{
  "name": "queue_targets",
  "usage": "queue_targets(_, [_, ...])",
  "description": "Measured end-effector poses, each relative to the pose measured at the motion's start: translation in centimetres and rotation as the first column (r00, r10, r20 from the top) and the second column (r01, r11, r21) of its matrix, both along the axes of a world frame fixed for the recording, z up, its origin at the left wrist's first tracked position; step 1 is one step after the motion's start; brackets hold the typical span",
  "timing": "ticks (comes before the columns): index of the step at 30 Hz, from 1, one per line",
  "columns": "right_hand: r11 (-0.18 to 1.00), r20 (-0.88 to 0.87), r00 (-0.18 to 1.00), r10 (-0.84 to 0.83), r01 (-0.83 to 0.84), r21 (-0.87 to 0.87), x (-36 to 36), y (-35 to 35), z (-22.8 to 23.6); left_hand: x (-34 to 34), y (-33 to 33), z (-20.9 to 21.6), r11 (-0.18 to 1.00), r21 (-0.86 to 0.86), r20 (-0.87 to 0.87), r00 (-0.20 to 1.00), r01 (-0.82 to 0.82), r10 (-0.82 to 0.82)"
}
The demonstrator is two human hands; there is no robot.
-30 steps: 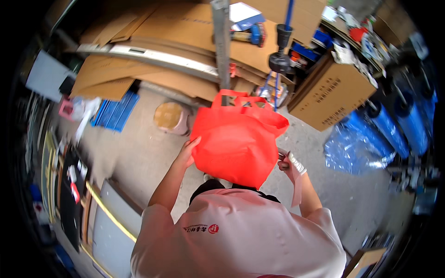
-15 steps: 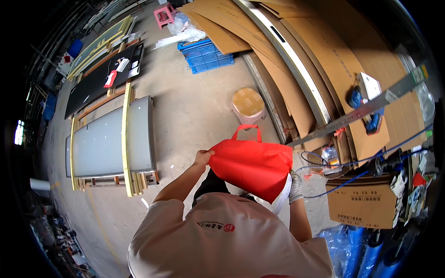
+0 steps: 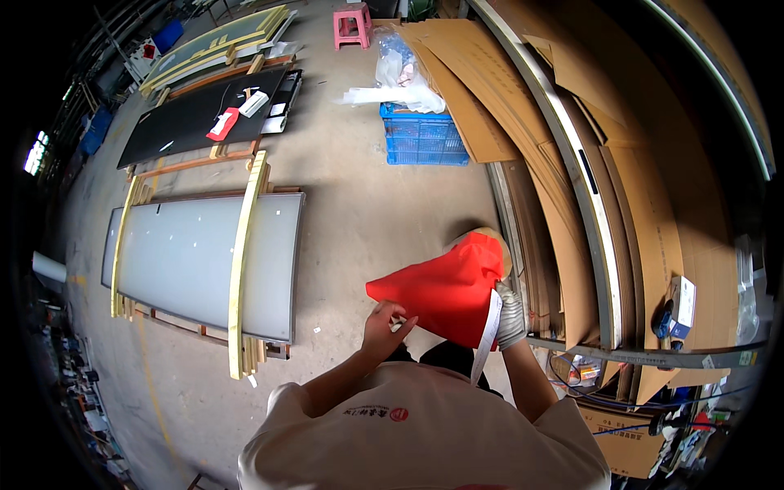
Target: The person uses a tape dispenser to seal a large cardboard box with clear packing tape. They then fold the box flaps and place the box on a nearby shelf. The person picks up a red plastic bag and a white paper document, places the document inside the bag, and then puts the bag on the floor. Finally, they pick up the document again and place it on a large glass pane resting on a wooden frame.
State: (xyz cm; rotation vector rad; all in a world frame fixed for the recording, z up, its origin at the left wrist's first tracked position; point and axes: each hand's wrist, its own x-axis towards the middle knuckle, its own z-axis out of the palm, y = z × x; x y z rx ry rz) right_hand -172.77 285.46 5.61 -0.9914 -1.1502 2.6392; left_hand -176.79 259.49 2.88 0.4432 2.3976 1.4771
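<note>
A red fabric bag (image 3: 445, 286) hangs in front of me, bunched toward its right end. My right hand (image 3: 511, 317), in a pale ribbed glove, is closed on the bag's right side. Down from that hand runs a long white strip (image 3: 487, 336), and whether the fingers also pinch it is hidden. My bare left hand (image 3: 387, 328) is off the bag, just below its left corner, with thumb and fingers apart and nothing visible between them. Behind the bag, a round-topped stool (image 3: 507, 251) is partly covered.
Leaning cardboard sheets (image 3: 563, 237) and a long metal profile (image 3: 592, 180) line the right side. A blue crate (image 3: 425, 139) stands ahead near a pink stool (image 3: 353, 26). To the left, a grey panel (image 3: 192, 253) lies under yellow wooden bars. Blue cords (image 3: 637, 402) run at lower right.
My left hand has let go of the bag's left edge and dropped slightly below it. The bag has turned and bunched, its handle loop no longer visible. My view has shifted.
</note>
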Motion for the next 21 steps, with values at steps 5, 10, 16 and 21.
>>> queue_targets(5, [0.966,0.041,0.966,0.257,-0.257,0.015,-8.6,0.5,-3.7,-8.2,1.6,-1.1,0.769,0.344,0.925,0.335,-0.539,-0.179])
queue_targets(10, [0.786,0.115,0.778,0.618,-0.608,-0.115,-18.8,0.2,-3.9,-21.1,2.9,-10.8,0.386,0.500,0.851,0.359,-0.775,-0.383])
queue_targets(16, [0.534,0.153,0.517,0.842,-0.838,-0.108,-33.4,4.2,-8.0,-36.3,2.0,-11.5,0.245,0.374,0.863,0.433,-0.894,0.260])
queue_targets(21, [0.482,0.459,0.578,0.675,-0.816,0.320,-43.4,9.2,-8.5,-43.9,-4.6,-9.4,0.623,-0.213,-0.185,0.657,-0.753,0.731])
